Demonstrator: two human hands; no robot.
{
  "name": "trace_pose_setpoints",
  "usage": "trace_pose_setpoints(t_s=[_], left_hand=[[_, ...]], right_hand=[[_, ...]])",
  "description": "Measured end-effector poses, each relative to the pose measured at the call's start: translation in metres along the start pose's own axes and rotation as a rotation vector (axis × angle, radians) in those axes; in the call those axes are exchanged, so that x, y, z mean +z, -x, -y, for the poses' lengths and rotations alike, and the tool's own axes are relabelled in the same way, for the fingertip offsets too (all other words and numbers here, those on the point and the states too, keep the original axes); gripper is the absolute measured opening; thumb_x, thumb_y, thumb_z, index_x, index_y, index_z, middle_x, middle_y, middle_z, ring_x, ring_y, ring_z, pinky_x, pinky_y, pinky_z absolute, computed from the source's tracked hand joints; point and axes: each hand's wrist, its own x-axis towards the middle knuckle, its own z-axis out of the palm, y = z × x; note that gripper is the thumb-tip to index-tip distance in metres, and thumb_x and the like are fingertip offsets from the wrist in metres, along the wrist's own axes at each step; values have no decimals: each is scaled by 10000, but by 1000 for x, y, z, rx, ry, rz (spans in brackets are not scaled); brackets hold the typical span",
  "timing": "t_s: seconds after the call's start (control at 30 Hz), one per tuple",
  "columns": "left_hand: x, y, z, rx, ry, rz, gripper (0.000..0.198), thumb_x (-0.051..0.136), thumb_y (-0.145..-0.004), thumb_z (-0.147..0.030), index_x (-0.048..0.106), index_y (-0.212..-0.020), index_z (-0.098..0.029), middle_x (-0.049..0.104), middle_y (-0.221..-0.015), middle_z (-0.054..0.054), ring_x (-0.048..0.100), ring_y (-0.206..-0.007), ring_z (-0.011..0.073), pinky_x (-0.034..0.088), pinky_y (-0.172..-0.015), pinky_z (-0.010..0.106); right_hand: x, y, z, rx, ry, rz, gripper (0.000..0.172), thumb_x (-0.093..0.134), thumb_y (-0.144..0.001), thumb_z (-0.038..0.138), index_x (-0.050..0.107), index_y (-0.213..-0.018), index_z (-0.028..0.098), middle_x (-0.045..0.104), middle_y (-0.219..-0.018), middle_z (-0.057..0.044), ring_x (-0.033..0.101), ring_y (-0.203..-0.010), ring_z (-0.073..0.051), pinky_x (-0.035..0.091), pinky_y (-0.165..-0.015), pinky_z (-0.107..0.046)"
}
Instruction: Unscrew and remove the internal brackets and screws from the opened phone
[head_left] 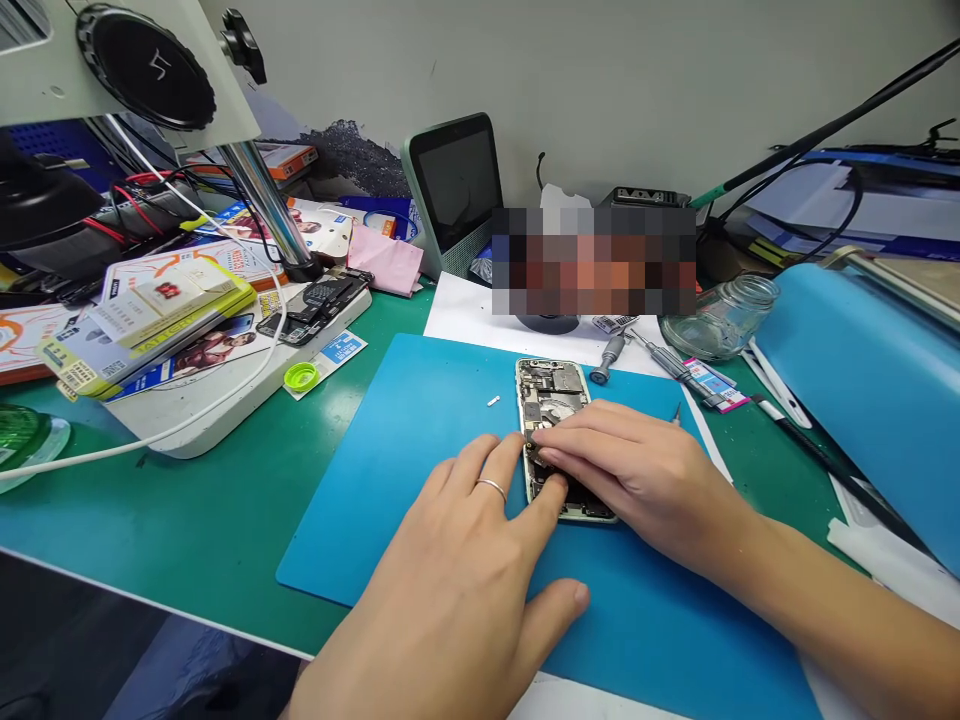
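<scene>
An opened smartphone (553, 378) lies on the blue mat (390, 450), its circuit board and inner parts exposed. My left hand (472, 560), with a ring on one finger, is open; its fingertips rest at the phone's left edge and lower part, with the thumb stretched out apart. Above the phone's middle my right hand (660, 470) is closed in a pinch, fingertips at the board near the left edge. Whatever sits between those fingertips is too small or hidden to name. Both hands cover part of the phone. A tiny silvery piece (493, 401) lies left of the phone.
Behind the phone lie a grey screwdriver (611, 355) and another slim screwdriver (675, 368). A glass jar (720, 318) and a blue machine (877, 400) stand right. Boxes (165, 310), a green cap (301, 377) and a microscope stand (262, 200) occupy the left. A screen device (456, 185) stands behind.
</scene>
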Motion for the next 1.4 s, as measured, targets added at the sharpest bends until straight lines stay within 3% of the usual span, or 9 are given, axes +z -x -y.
trace_pose_setpoints(t_s=[0.33, 0.77, 1.03, 1.4], left_hand=[[0, -1, -3, -1, -7, -11, 599, 698, -1014, -468, 586, -1535, -195, 534, -1597, 257, 518, -1480, 483, 553, -1084, 709], [3, -5, -3, 7, -13, 1, 558, 660, -1030, -433, 586, -1519, -173, 491, -1630, 271, 482, -1507, 492, 537, -1106, 712], [4, -4, -6, 14, -25, -39, 447, 569, -1059, -328, 626, -1465, -148, 524, -1604, 256, 503, -1496, 461, 549, -1110, 679], [5, -4, -7, 0, -21, -54, 422, 567, -1063, -345, 648, -1418, -132, 540, -1590, 253, 523, -1481, 462, 554, -1109, 673]], right_hand=[[2, -1, -1, 32, -4, 13, 193, 600, -1068, 168, 779, -1132, 199, 838, -989, -62, 784, -915, -210, 671, -864, -345], [3, -1, -1, 13, -42, -2, 265, 628, -1041, 130, 754, -1265, 196, 829, -995, -61, 769, -884, -201, 653, -827, -328], [1, -2, 2, 44, -59, 8, 211, 630, -1040, 139, 780, -1177, 196, 847, -990, -63, 781, -857, -207, 654, -798, -340], [1, -3, 2, 35, -57, 24, 187, 630, -1044, 149, 769, -1152, 211, 841, -946, -53, 767, -825, -206, 637, -764, -342]])
